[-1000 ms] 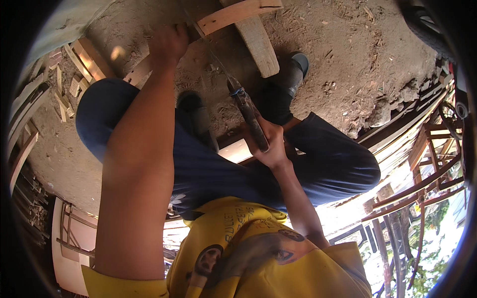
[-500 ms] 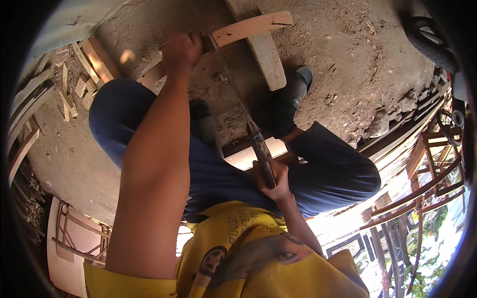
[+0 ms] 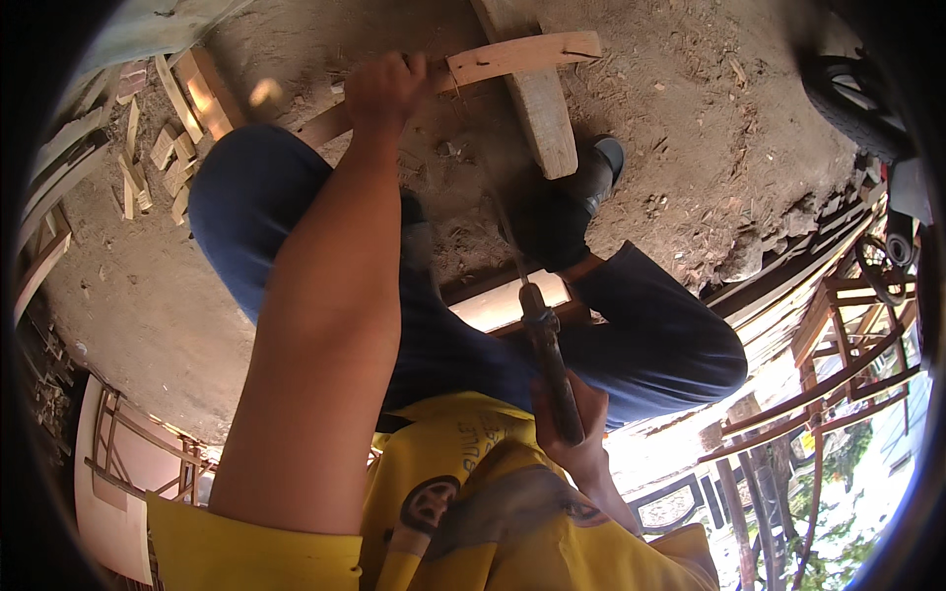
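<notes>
Yellow shirt [image 3: 463, 512]: nearest the view; the left forearm rises past it and covers part of the scene.
Right grip [image 3: 584, 422]: wrapped around the dark handle of the saw [image 3: 548, 360], beside the shirt, fingers closed.
What changed: the right grip has come back toward the body over the last second, taking the saw with it; the left one stays by the wood. I read this as the back of a pull stroke, with the cut apparently not through.
Blade: thin and blurred, running forward between the legs; whether its tip touches the wood I cannot tell.
Dark trousers [image 3: 655, 340]: knees spread either side of the blade, leaving a narrow lane.
Right shoe [image 3: 599, 165]: just beside the plank's near end, close to the blade's path, so in the way if the saw strays.
Left grip [image 3: 389, 91]: closed over the curved wood [image 3: 522, 56], just left of a thin dark line across it.
Curved wood's place: ahead of the knees, its right part lying across the plank [image 3: 542, 118].
Around: scraps [image 3: 133, 163] on the dirt floor [image 3: 680, 128] at left; tyre [image 3: 849, 94] and wooden frames [image 3: 852, 305] well off at right.
</notes>
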Available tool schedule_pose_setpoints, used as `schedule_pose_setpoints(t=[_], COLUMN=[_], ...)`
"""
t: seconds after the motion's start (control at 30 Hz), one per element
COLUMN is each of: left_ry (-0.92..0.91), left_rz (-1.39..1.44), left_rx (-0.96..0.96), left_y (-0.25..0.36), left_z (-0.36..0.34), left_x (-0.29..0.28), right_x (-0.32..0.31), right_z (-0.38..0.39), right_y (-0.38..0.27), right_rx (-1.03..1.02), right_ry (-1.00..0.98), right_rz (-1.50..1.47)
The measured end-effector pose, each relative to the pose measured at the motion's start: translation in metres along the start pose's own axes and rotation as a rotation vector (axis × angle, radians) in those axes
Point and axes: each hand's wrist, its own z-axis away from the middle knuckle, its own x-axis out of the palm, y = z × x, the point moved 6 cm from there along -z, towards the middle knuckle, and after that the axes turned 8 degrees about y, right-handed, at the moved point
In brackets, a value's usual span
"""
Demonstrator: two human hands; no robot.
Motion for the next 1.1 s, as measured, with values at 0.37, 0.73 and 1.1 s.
schedule_pose_setpoints(t=[0.37,0.73,1.1], left_ry=[0.002,-0.026,-0.055], left_rz=[0.012,0.013,0.056], left_rx=[-0.117,-0.144,-0.177], left_y=[0.014,0.007,0.009], left_z=[-0.005,-0.005,-0.001], left_x=[-0.022,-0.023,-0.023], right_x=[-0.009,0.003,0.004], right_z=[0.004,-0.007,-0.009], right_y=[-0.003,0.007,0.019], right_rx=[-0.058,-0.143,-0.054], right_ry=[0.046,-0.014,0.01], right_rz=[0.033,0.085,0.101])
